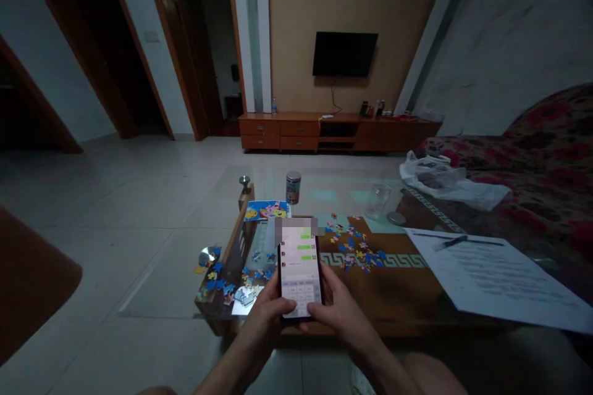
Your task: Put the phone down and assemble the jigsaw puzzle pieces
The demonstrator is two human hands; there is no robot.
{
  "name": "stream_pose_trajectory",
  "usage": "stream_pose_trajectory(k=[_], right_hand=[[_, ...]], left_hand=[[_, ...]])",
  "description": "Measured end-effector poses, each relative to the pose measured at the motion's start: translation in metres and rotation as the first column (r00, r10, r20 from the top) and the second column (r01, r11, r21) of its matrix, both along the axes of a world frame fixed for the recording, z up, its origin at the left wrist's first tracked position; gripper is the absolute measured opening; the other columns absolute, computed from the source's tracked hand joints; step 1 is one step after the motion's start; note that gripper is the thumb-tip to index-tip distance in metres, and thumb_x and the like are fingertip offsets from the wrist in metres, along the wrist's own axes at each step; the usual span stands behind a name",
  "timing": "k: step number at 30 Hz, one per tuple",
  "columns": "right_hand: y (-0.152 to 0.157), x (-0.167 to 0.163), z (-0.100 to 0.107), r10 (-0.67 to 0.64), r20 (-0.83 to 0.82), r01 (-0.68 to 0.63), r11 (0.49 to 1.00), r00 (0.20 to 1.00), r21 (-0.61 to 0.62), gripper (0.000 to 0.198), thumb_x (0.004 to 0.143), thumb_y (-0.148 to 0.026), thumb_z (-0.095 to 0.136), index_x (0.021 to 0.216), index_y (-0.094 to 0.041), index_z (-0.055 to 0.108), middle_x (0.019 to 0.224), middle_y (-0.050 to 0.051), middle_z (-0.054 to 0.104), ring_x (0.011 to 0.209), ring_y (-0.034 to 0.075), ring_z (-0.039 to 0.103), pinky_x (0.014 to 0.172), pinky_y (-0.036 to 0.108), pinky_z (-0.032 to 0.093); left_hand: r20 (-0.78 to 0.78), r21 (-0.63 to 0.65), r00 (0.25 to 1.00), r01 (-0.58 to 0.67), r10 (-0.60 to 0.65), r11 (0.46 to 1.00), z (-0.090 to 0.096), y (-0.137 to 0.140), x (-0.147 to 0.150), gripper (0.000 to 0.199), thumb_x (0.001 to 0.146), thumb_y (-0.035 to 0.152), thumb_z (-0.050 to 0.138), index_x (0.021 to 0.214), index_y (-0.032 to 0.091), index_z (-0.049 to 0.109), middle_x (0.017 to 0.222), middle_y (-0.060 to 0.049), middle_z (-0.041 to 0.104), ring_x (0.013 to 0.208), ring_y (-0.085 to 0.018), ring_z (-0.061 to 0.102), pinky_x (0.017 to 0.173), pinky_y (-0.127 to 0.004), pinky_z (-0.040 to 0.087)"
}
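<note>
Phone sits before me, above the near edge of the counter, held from both sides. My left grip is wrapped around its lower left side, thumb over the lit keypad; my right grip clasps the lower right side, its thumb over the keys too. Most of my fingers are hidden behind it. Loose puzzle pieces lie scattered to its right, with others to its left. Beyond stand a canister and a clear jar; papers bearing a pen lie to my right.
</note>
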State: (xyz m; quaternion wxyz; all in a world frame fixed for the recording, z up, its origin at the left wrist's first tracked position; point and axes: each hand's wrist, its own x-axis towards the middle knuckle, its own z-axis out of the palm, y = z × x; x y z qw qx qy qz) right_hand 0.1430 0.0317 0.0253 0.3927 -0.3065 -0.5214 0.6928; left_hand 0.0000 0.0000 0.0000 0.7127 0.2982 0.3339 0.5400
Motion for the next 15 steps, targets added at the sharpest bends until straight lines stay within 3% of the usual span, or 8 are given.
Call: stream_pose_trajectory(k=[15], right_hand=[[-0.0031,-0.0013,0.0043,-0.081,0.042,0.081,0.997,0.996,0.003,0.052,0.065,-0.008,0.054,0.116,-0.021,0.047,0.111,0.005,0.066,0.103,0.024,0.060,0.091,0.042,0.046]], left_hand=[[0.005,0.017,1.000,0.022,-0.022,1.000,0.0042,-0.0018,-0.0005,0.069,0.068,0.012,0.055,0.133,0.018,0.035,0.112,-0.013,0.060,0.088,-0.028,0.060,0.059,-0.034,0.052]])
